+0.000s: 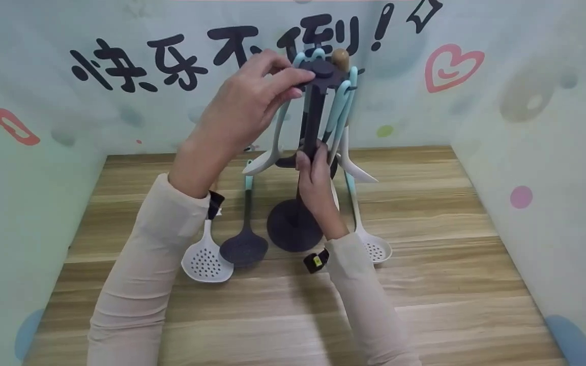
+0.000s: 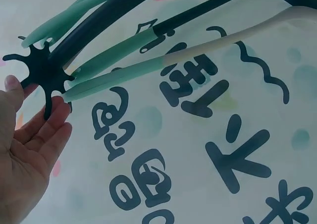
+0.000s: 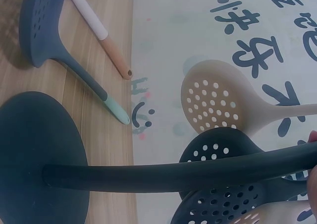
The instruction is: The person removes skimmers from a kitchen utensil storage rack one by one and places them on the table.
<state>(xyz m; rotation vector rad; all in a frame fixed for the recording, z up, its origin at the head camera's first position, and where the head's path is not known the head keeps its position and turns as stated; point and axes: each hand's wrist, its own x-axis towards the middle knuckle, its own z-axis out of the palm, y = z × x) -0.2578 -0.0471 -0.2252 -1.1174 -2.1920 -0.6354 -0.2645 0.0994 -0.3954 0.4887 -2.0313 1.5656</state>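
Note:
A dark utensil stand (image 1: pixel 313 117) with a round base (image 1: pixel 283 231) and a hooked top hub (image 1: pixel 331 76) stands in the middle of the head view. At the hub's edge, my left hand (image 1: pixel 252 96) pinches it between thumb and fingers; the left wrist view shows its hooks (image 2: pixel 48 102) beside the fingertips. Lower down, my right hand (image 1: pixel 318 188) grips the pole. Several utensils with mint handles (image 1: pixel 336 112) hang around the pole. In the right wrist view, a beige skimmer (image 3: pixel 213 97) and dark perforated ones (image 3: pixel 223 206) hang beside it.
On the wooden table (image 1: pixel 425 284) lie a white skimmer (image 1: pixel 206 262) and a dark perforated utensil (image 1: pixel 244 249) left of the base. Another white perforated utensil (image 1: pixel 377 249) lies to the right, partly behind my sleeve. A printed backdrop (image 1: pixel 400 117) encloses the table's back and sides.

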